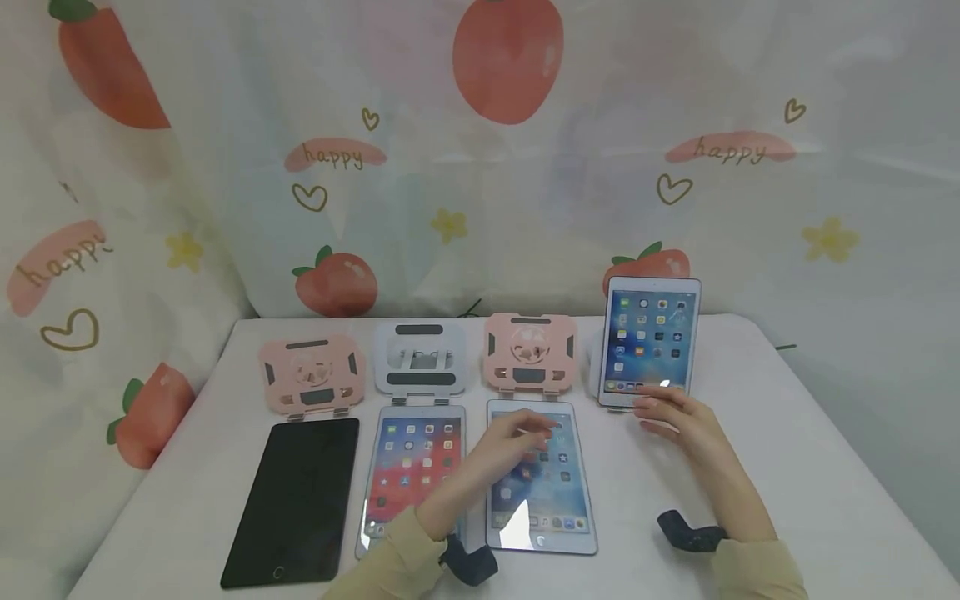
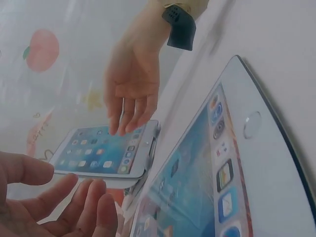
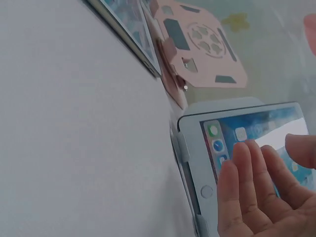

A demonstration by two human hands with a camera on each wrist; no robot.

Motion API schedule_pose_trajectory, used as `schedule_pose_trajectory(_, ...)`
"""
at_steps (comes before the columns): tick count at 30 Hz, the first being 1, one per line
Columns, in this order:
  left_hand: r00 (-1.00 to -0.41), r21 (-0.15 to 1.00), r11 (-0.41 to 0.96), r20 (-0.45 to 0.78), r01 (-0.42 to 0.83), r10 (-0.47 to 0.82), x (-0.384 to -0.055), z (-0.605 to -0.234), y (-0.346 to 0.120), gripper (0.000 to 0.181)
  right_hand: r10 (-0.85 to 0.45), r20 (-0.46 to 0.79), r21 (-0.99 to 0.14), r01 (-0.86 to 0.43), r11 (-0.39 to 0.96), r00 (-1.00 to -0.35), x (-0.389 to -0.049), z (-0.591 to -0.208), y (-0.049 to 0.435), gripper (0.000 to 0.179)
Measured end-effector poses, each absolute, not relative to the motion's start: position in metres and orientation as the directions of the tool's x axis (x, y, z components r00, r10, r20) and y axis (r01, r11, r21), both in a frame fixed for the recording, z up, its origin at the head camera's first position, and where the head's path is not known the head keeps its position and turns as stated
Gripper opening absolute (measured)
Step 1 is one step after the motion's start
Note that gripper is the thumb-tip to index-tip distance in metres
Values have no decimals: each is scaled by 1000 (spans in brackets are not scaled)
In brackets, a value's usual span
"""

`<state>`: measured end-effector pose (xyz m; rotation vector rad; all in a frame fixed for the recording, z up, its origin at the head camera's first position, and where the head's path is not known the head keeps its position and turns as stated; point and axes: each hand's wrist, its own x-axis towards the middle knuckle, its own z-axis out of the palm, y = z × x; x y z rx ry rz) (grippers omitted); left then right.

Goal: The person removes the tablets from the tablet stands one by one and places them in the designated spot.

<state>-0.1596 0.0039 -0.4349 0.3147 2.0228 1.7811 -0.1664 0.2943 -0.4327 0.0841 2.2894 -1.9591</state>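
Observation:
At the right, a white tablet (image 1: 652, 333) leans upright on a pale stand (image 3: 222, 104), its screen lit with app icons. My right hand (image 1: 693, 425) is in front of its lower edge, fingers extended and holding nothing; whether the fingertips touch the glass I cannot tell. A second white tablet (image 1: 551, 508) lies flat, its screen lit, to the left of the upright one. Over this tablet hovers my left hand (image 1: 513, 446), fingers loosely bent and nothing in them. Behind the flat tablet stands a pink tablet stand (image 1: 530, 329).
Further left lie a white tablet (image 1: 397, 492) with a red and blue screen and a dark-screened black tablet (image 1: 296, 500). Behind them stand a white stand (image 1: 420, 379) and another pink stand (image 1: 273, 371). A fruit-patterned cloth (image 1: 525, 217) hangs behind the white table (image 1: 795, 450).

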Motion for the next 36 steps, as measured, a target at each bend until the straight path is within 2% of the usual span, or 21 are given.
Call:
schedule_pose_trajectory(4, -879, 984, 130, -166, -119, 448, -164, -432, 19, 29, 8, -125, -991, 125, 53, -992, -165, -429, 309, 32)
schedule_pose_trajectory(11, -895, 986, 111, -159, -123, 417, -176, -424, 40, 24, 49, -131, -990, 129, -53, -990, -168, -429, 319, 19)
schedule_pose_trajectory(17, -904, 992, 86, -121, -94, 411, -188, -421, 54, 22, 78, -138, -981, 126, -146, -987, -174, -431, 325, 14)
schedule_pose_trajectory(23, -919, 991, 5, -127, -134, 373, -201, -417, 63, 22, 129, -126, -971, 95, -221, -984, -183, -425, 334, 13)
schedule_pose_trajectory(28, -926, 981, -70, -145, -180, 348, -209, -410, 71, 19, 193, -123, -979, 87, -186, -973, -196, -426, 345, 17)
schedule_pose_trajectory(33, -939, 979, -58, -171, -197, 299, -217, -400, 82, 18, 268, -144, -989, 133, -60, -953, -217, -434, 364, 27)
schedule_pose_trajectory(36, -946, 977, -47, -189, -208, 263, -221, -395, 89, 16, 292, -130, -991, 115, -67, -948, -226, -429, 368, 27)
